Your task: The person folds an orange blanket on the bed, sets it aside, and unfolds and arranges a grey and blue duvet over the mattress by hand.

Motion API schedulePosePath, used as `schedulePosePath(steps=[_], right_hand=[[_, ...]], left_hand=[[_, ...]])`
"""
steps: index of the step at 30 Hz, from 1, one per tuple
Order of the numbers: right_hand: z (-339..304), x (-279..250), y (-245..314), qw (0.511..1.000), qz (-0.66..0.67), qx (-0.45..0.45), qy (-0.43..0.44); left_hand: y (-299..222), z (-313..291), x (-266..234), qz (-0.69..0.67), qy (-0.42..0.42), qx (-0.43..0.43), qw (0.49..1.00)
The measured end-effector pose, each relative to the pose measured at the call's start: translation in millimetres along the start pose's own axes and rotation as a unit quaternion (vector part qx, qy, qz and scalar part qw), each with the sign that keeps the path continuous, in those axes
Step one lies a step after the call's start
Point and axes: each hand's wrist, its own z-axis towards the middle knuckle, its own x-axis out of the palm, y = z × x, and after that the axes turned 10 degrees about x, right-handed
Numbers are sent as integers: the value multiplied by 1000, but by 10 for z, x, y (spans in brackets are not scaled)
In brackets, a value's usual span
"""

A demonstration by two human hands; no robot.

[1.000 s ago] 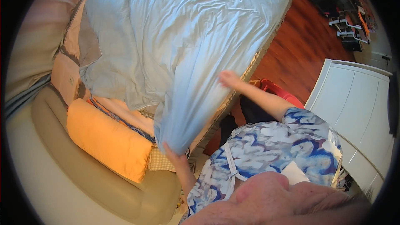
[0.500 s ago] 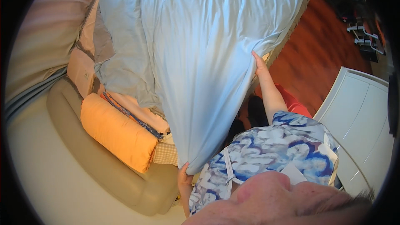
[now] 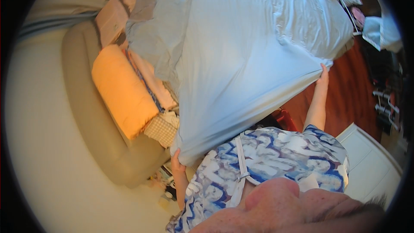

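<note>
A large light-blue sheet (image 3: 241, 60) spreads over the bed and stretches toward me in taut folds. My left hand (image 3: 177, 160) grips its near left corner, low beside my body, next to the headboard. Out to the right, my right hand (image 3: 323, 75) is closed on the sheet's right edge, with the arm stretched away from me. Between both hands the near edge runs as a slanting line in front of my patterned shirt. The fingertips are partly hidden by the cloth.
An orange rolled quilt (image 3: 125, 92) and a checked cloth (image 3: 162, 130) lie against the padded beige headboard (image 3: 97, 116) at left. A white cabinet (image 3: 368, 164) stands at lower right on the red-brown floor (image 3: 349, 90). White racks and bags are at far right.
My right hand has moved out to the right, pulling the sheet's edge wide. The left hand still holds its corner, slightly higher and farther left. The whole view has shifted.
</note>
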Motion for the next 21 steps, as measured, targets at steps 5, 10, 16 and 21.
schedulePosePath(steps=[5,10,16,21], right_hand=[[-157,136,157,998,-43,-24,-41],[-502,-468,60,982,-85,-55,-159],[-949,-1245,-19,968,-92,-72,-223],[-1154,-1346,134,963,-94,-112,-228]], left_hand=[[-25,-543,76,-258,-198,-202,924],[-104,-1291,334,-250,-193,-192,929],[487,-2099,488,-57,-100,-196,974],[925,-2214,543,115,-76,-195,971]])
